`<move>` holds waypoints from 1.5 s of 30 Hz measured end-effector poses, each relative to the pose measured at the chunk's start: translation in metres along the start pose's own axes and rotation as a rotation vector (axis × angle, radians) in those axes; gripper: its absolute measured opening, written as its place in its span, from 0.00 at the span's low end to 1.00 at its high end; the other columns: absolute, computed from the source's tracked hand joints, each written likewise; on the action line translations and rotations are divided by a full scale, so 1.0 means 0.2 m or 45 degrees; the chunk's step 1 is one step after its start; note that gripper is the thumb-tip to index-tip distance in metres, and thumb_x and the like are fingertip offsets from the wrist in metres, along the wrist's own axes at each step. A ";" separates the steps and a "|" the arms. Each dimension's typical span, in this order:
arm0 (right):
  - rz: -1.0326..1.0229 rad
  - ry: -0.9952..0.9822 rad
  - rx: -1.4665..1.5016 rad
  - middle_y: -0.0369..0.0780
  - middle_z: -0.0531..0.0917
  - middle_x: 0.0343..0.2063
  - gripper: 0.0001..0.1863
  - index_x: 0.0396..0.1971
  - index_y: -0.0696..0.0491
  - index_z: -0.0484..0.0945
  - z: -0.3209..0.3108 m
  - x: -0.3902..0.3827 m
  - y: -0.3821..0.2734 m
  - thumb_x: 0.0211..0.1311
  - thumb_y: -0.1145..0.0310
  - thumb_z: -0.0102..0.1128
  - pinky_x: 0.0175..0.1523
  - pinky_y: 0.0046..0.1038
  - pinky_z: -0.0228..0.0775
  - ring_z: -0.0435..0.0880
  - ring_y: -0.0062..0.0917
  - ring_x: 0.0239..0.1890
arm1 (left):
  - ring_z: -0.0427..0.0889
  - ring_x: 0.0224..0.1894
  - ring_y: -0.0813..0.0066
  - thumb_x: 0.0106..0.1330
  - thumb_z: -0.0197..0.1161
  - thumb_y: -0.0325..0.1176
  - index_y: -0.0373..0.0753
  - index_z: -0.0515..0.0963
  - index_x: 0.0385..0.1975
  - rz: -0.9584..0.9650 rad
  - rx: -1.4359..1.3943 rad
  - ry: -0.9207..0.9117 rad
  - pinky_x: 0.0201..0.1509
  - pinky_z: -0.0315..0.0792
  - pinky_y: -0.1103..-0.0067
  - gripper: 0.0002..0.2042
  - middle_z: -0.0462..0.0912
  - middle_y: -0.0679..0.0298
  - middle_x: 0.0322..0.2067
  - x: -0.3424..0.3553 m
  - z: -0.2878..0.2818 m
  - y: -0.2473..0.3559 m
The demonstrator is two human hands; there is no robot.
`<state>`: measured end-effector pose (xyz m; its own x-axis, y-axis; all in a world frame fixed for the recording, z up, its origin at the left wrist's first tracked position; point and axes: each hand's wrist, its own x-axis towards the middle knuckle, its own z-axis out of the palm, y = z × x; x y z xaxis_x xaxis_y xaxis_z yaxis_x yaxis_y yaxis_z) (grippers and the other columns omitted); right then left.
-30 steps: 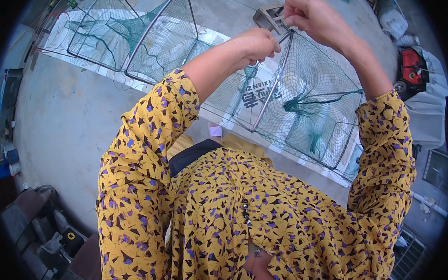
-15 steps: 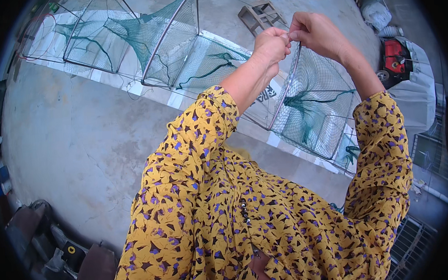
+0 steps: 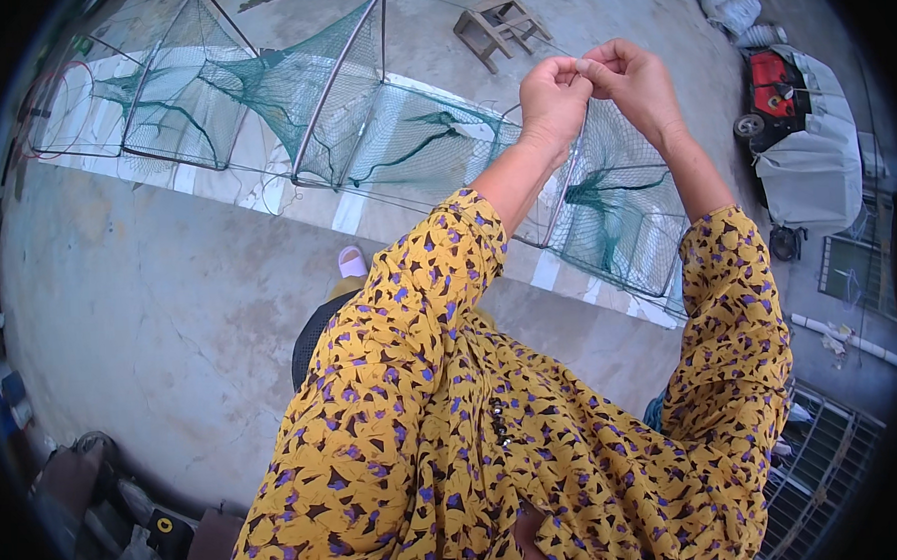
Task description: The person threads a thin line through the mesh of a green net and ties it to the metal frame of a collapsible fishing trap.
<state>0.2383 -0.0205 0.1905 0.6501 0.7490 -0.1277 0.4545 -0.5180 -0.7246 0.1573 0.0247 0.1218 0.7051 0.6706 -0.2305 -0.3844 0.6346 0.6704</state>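
A long folding net trap of green mesh on dark square frames stretches across the floor from far left to right. My left hand and my right hand meet above the upper corner of one frame. Both are closed, with thumbs and fingertips pinched together. A thin cord along the trap's top runs up to my fingers; the exact bit they pinch is too small to see clearly. Beneath my hands, the mesh section hangs with its green funnel drawn inward.
White-and-grey sheeting lies under the trap. A small wooden stool stands beyond it. At right are a red machine and a grey-covered object. My foot in a pale slipper is near the sheeting. Dark seats are lower left.
My hands have shifted slightly down and remain pinched together, with the left wrist more upright. The view has moved a little, and my slippered foot has come into sight.
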 end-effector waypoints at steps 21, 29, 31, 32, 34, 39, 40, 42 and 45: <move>-0.106 -0.075 0.056 0.34 0.78 0.23 0.11 0.32 0.58 0.77 0.04 -0.01 -0.10 0.55 0.65 0.57 0.28 0.16 0.72 0.76 0.14 0.21 | 0.72 0.25 0.84 0.59 0.57 0.30 0.31 0.74 0.28 0.116 0.404 0.069 0.28 0.67 0.86 0.07 0.77 0.66 0.25 -0.05 -0.05 0.14; -0.008 -0.411 0.075 0.36 0.78 0.31 0.14 0.43 0.58 0.72 -0.02 -0.01 -0.12 0.63 0.66 0.47 0.38 0.16 0.73 0.77 0.14 0.29 | 0.65 0.21 0.88 0.60 0.55 0.30 0.35 0.72 0.31 0.023 0.277 -0.023 0.23 0.62 0.88 0.06 0.72 0.70 0.22 -0.07 -0.10 0.15; 0.017 -0.464 0.032 0.36 0.78 0.31 0.14 0.43 0.58 0.73 -0.04 0.00 -0.13 0.62 0.67 0.48 0.38 0.17 0.73 0.77 0.15 0.29 | 0.64 0.21 0.88 0.61 0.54 0.30 0.35 0.71 0.32 0.023 0.275 -0.020 0.23 0.61 0.88 0.06 0.72 0.70 0.22 -0.09 -0.10 0.14; 0.043 -0.514 -0.014 0.35 0.78 0.31 0.13 0.43 0.58 0.73 -0.04 0.01 -0.13 0.61 0.68 0.48 0.39 0.17 0.73 0.77 0.15 0.29 | 0.64 0.20 0.87 0.61 0.54 0.31 0.36 0.71 0.32 0.024 0.266 0.008 0.23 0.61 0.88 0.05 0.72 0.70 0.23 -0.10 -0.10 0.14; 0.041 -0.548 0.043 0.35 0.78 0.30 0.13 0.42 0.58 0.73 -0.06 0.00 -0.12 0.61 0.68 0.50 0.39 0.16 0.73 0.77 0.15 0.29 | 0.64 0.20 0.87 0.61 0.54 0.31 0.36 0.71 0.31 0.032 0.256 0.027 0.22 0.61 0.88 0.05 0.72 0.70 0.23 -0.11 -0.10 0.15; 0.050 -0.606 0.148 0.34 0.77 0.28 0.12 0.39 0.57 0.74 -0.05 -0.02 -0.11 0.59 0.68 0.53 0.38 0.16 0.73 0.77 0.14 0.29 | 0.69 0.22 0.81 0.58 0.57 0.26 0.33 0.72 0.29 -0.120 0.030 0.205 0.24 0.65 0.84 0.04 0.74 0.64 0.24 -0.16 -0.08 0.18; 0.053 -0.603 0.169 0.34 0.77 0.28 0.11 0.39 0.57 0.74 -0.04 -0.02 -0.11 0.58 0.68 0.53 0.38 0.16 0.73 0.77 0.14 0.29 | 0.69 0.22 0.81 0.58 0.57 0.26 0.33 0.72 0.29 -0.118 0.032 0.208 0.24 0.65 0.84 0.04 0.74 0.64 0.24 -0.17 -0.08 0.20; 0.054 -0.600 0.191 0.34 0.77 0.28 0.11 0.38 0.57 0.74 -0.04 -0.02 -0.10 0.58 0.68 0.54 0.38 0.16 0.73 0.77 0.14 0.29 | 0.68 0.17 0.83 0.56 0.58 0.24 0.33 0.72 0.30 -0.211 -0.019 0.280 0.17 0.62 0.85 0.04 0.74 0.64 0.22 -0.20 -0.07 0.23; 0.062 -0.618 0.234 0.36 0.78 0.28 0.09 0.34 0.58 0.74 -0.03 -0.02 -0.10 0.57 0.68 0.56 0.38 0.16 0.74 0.78 0.16 0.29 | 0.66 0.15 0.83 0.55 0.60 0.23 0.33 0.72 0.29 -0.249 -0.064 0.323 0.15 0.60 0.85 0.05 0.73 0.65 0.20 -0.20 -0.07 0.23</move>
<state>0.2296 -0.0161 0.2096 0.2906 0.8539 -0.4318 0.2883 -0.5084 -0.8114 0.1029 0.0332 0.1527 0.5997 0.6042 -0.5247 -0.2893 0.7750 0.5618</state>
